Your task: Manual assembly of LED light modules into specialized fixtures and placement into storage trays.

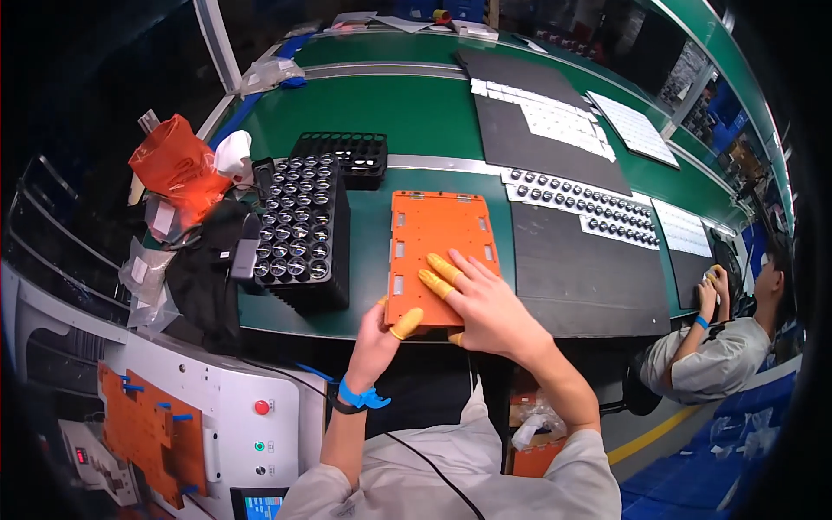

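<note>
An orange rectangular fixture plate [433, 227], with small slots along its sides and metal hinges at its far edge, lies in front of me at the table's near edge. My left hand [378, 336] grips its near left corner, thumb on top and the other fingers mostly hidden. Across the plate's near right part lies my right hand [477, 303], fingers stretched over the top and thumb at the near edge. Yellow finger cots cover several of my fingertips. Left of the plate stands a black tray stack [305, 299] holding rows of shiny round lens-like parts [299, 232].
Behind the stack sits another black tray [364, 156]. Dark boards [572, 269] on the right carry white strips with black round parts [598, 208]. An orange bag [178, 169] lies far left, above a white machine [234, 403]. At right a co-worker [724, 351] handles something small.
</note>
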Demonstrator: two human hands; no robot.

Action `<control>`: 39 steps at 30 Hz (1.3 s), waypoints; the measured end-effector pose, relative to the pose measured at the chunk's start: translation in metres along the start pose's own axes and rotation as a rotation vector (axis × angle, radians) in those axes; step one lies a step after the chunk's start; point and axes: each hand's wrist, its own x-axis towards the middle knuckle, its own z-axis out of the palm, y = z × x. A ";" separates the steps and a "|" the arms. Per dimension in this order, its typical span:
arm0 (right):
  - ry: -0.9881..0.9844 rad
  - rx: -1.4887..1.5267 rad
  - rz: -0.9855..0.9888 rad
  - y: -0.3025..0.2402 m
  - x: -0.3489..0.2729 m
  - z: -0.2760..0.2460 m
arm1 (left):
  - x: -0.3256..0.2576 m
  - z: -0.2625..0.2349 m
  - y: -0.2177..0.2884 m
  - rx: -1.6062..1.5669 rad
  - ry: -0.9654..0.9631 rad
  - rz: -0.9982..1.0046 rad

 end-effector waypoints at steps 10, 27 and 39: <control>0.019 -0.073 0.010 0.019 0.000 0.022 | 0.005 -0.014 -0.002 0.947 0.251 0.465; 0.005 -0.345 -0.084 0.016 -0.010 0.030 | 0.007 -0.016 -0.012 1.051 0.272 0.538; 0.360 -0.277 -0.154 0.043 0.035 -0.067 | 0.009 -0.016 -0.015 1.142 0.257 0.551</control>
